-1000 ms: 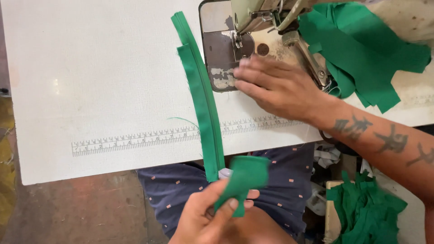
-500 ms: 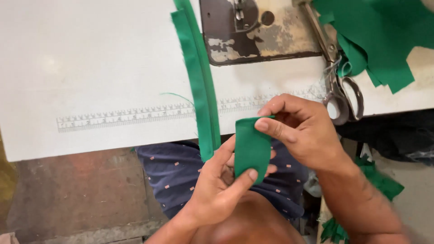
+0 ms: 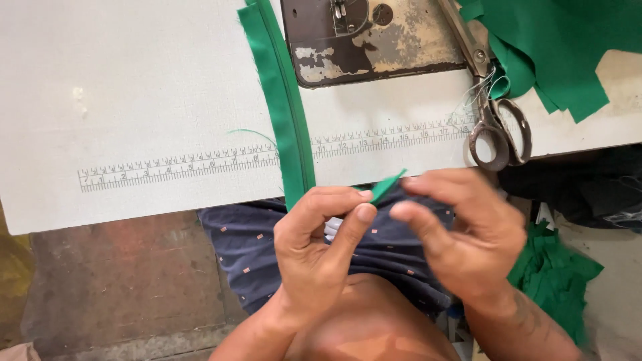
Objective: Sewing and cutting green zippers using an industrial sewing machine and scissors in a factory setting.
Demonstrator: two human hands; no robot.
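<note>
My left hand (image 3: 319, 244) and my right hand (image 3: 461, 230) meet over my lap, just below the white table's front edge (image 3: 134, 210). Between their fingertips sits a small green fabric piece (image 3: 386, 186), seen almost edge-on; the left thumb and forefinger pinch it and the right fingers touch its other end. A long folded green strip (image 3: 284, 107) lies on the table and hangs over the edge right beside my left hand.
A worn metal sewing machine plate (image 3: 374, 40) sits at the table's back. Scissors (image 3: 495, 120) lie to its right, next to a heap of green fabric (image 3: 562, 47). A printed ruler (image 3: 180, 164) runs along the table. More green scraps (image 3: 555, 274) lie at floor level on the right.
My right hand left the machine plate and came down to my lap to join the left. The green piece, first held flat, is now turned edge-on between both hands.
</note>
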